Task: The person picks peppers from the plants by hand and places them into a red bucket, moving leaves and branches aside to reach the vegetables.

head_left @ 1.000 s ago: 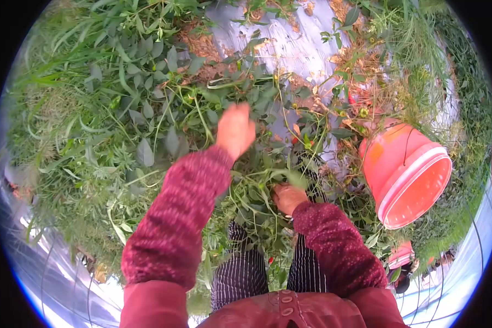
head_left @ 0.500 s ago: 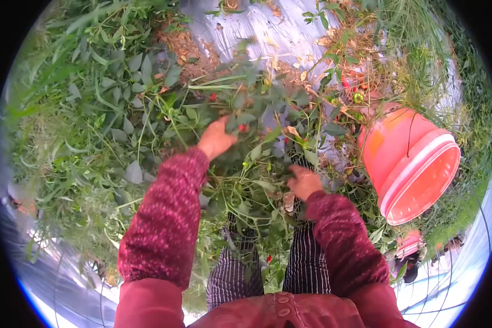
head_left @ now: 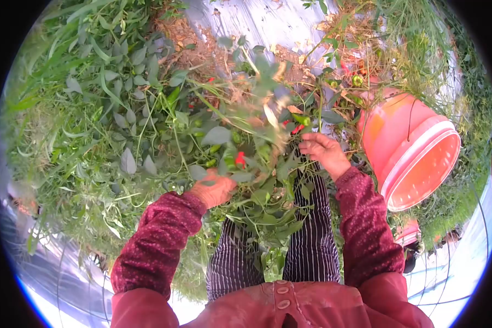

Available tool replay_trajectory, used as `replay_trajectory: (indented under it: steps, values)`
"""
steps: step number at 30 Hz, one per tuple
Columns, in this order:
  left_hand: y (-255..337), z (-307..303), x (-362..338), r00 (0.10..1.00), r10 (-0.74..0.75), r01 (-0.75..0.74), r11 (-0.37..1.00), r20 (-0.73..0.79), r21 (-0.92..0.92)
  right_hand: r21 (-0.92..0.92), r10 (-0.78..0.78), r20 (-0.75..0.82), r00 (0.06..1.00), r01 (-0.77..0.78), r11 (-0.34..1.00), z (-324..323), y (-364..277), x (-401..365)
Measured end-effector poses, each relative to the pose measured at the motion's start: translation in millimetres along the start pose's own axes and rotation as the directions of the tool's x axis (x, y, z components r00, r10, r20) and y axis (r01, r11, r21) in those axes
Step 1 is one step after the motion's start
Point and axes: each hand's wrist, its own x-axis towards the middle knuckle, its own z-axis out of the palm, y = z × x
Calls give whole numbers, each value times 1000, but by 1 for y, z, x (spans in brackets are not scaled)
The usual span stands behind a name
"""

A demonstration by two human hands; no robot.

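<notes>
My left hand (head_left: 213, 188) is low in a leafy pepper plant (head_left: 265, 194), curled around its foliage, with the fingertips partly covered by leaves. A red pepper (head_left: 240, 159) hangs just above that hand. My right hand (head_left: 326, 153) is at the plant's right side, its fingers bent and apart, pointing left, with no object visible in them. Just beyond those fingertips are a small red pepper (head_left: 297, 129) and a green pepper (head_left: 305, 121). Stems and leaves in the middle are smeared by motion.
An orange-pink bucket (head_left: 404, 136) lies tilted on the right, its mouth toward me. Pale plastic sheeting (head_left: 262, 24) covers ground ahead, with dry leaves at its edge. Dense greenery (head_left: 82, 120) fills the left. My striped trouser legs (head_left: 314, 240) stand among the plants.
My left hand has drawn back toward me, lower into the leaves. My right hand has moved forward and slightly right, near the red pepper. The plant's middle stems have shifted.
</notes>
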Motion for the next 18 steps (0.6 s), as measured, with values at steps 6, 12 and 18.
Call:
replay_trajectory:
  steps: [6,12,18]
  values:
    - [-38,-70,59,917,28,294,628,399,-721,-131,-575,-217,789,560,818,33,-66,-43]
    - [-32,-77,44,920,-157,372,639,360,-673,-705,-457,486,745,643,300,80,-23,-70]
    - [-18,-77,27,749,-362,643,193,555,-741,-712,-377,429,821,564,418,106,52,-109]
